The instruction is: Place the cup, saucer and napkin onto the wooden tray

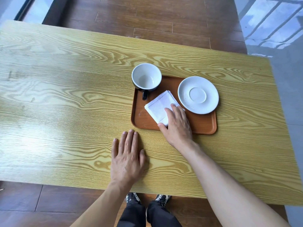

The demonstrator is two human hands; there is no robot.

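Note:
A brown wooden tray (203, 125) lies on the table right of centre. In its far left corner stands an empty cup (146, 77), white inside and dark outside, handle toward me. A white saucer (198, 95) rests on the tray's far right part, its rim reaching over the right edge. Between them, a folded white napkin (159, 107) lies on the tray. My right hand (177, 124) rests on the napkin's near right corner, thumb at its edge and fingers on top. My left hand (127, 157) lies flat on the table, near the tray's front left corner, holding nothing.
The light wood-grain table (65, 104) stretches wide to the left of the tray. Its near edge runs just above my legs and shoes (147, 199). Dark wooden floor lies beyond the far edge, grey tiles to the right.

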